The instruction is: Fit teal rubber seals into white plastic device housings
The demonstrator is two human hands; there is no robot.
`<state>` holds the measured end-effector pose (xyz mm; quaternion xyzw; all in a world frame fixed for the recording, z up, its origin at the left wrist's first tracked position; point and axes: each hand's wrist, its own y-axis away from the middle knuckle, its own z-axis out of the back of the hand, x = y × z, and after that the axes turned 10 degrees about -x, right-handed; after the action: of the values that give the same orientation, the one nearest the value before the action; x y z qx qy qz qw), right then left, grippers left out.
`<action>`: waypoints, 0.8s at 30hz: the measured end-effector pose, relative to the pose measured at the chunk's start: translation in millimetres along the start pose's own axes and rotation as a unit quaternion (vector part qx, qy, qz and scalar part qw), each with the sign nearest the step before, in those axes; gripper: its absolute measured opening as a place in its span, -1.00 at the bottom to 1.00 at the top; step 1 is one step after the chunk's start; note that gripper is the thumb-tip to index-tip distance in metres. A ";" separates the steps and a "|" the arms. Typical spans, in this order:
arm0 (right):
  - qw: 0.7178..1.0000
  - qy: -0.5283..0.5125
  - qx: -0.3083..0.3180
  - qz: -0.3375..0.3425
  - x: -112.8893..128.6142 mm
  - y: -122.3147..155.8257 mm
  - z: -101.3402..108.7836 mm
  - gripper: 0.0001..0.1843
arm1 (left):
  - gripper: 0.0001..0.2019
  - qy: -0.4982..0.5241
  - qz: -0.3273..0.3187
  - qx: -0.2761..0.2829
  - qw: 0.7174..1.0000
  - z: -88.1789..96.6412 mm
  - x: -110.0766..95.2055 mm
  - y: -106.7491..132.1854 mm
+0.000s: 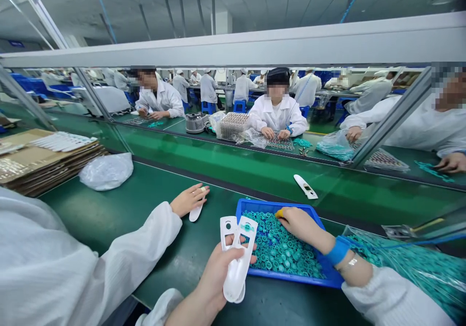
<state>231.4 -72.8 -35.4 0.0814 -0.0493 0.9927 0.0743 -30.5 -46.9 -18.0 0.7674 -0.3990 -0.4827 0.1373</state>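
My left hand [214, 272] is closed around two white plastic shells [238, 253], held upright side by side. The right shell carries a teal ring [247, 227] near its top. My right hand [296, 223], with a blue wrist strap and a yellow finger cot, rests in a blue tray [291, 278] full of small teal rings [280, 253]. Its fingers are bunched together among the rings, and what they pinch is hidden.
A co-worker's hand [187, 199] on my left touches a white shell [195, 213] on the green table. Another white part [306, 186] lies on the belt. A clear bag [107, 171], stacked cardboard [43, 163] and a bag of teal rings [418, 268] flank me. Workers sit opposite.
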 end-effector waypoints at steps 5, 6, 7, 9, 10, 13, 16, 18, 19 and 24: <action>0.993 0.107 0.053 0.022 10.3 -8.1 -15.4 -0.79 | -0.75 0.002 -0.014 -0.004 1.000 0.3 -0.2 1.9; 0.991 0.121 0.058 0.024 10.9 -8.5 -16.6 -0.78 | -0.76 0.000 -0.014 -0.006 1.000 0.7 -0.6 1.9; 0.989 0.133 0.061 0.028 11.0 -8.5 -17.4 -0.78 | -0.78 -0.002 -0.015 -0.008 1.000 1.2 -0.9 1.8; 0.986 0.149 0.065 0.038 10.6 -7.6 -18.0 -0.78 | -0.80 -0.004 -0.016 -0.011 1.000 2.1 -0.7 1.6; 0.985 0.155 0.066 0.044 10.4 -6.8 -17.9 -0.77 | -0.81 -0.005 -0.017 -0.011 1.000 2.4 -0.3 1.5; 0.983 0.159 0.066 0.063 10.3 -5.3 -16.3 -0.77 | -0.82 -0.007 -0.016 -0.011 1.000 3.1 1.3 0.7; 0.983 0.143 0.070 0.090 9.9 -5.5 -13.8 -0.80 | -0.82 -0.009 -0.015 -0.010 1.000 3.5 2.5 0.0; 0.984 0.123 0.072 0.105 8.8 -6.2 -12.2 -0.82 | -0.81 -0.009 -0.014 -0.008 1.000 3.6 3.0 -0.3; 0.985 0.111 0.072 0.109 8.1 -6.6 -11.3 -0.82 | -0.81 -0.009 -0.014 -0.009 1.000 3.6 3.1 -0.4; 0.993 0.018 0.066 0.095 5.5 -6.9 -3.5 -0.79 | -0.69 -0.002 -0.018 -0.016 1.000 3.2 2.7 -1.0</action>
<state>226.5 -64.8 -37.3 0.0635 0.0100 0.9976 -0.0255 -32.2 -47.8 -21.9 0.7715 -0.3775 -0.4927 0.1397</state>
